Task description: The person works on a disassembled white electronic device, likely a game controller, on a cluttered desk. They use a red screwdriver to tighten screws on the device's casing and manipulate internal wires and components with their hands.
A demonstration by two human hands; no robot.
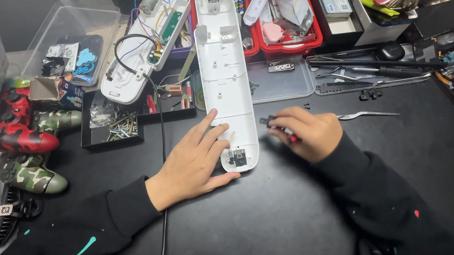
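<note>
A long white plastic shell half point(225, 66) lies open side up on the black table, running from the far middle toward me. My left hand point(194, 162) rests flat with spread fingers on its near end, beside a small dark fitting point(237, 158). My right hand point(306, 134) is curled just right of the shell, gripping a small tool with a red handle; a small black part point(267, 120) shows at its fingertips. The other white shell half point(147, 36), with a motor, coloured wires and a green circuit board inside, lies to the left.
A black tray of screws point(112, 123) sits left of the shell. Red and camouflage game controllers point(25, 138) lie at the left edge. Red baskets point(283, 24), a clear box point(71, 39), tweezers point(365, 114) and screwdrivers point(370, 65) crowd the far side. A black cable point(165, 154) runs toward me.
</note>
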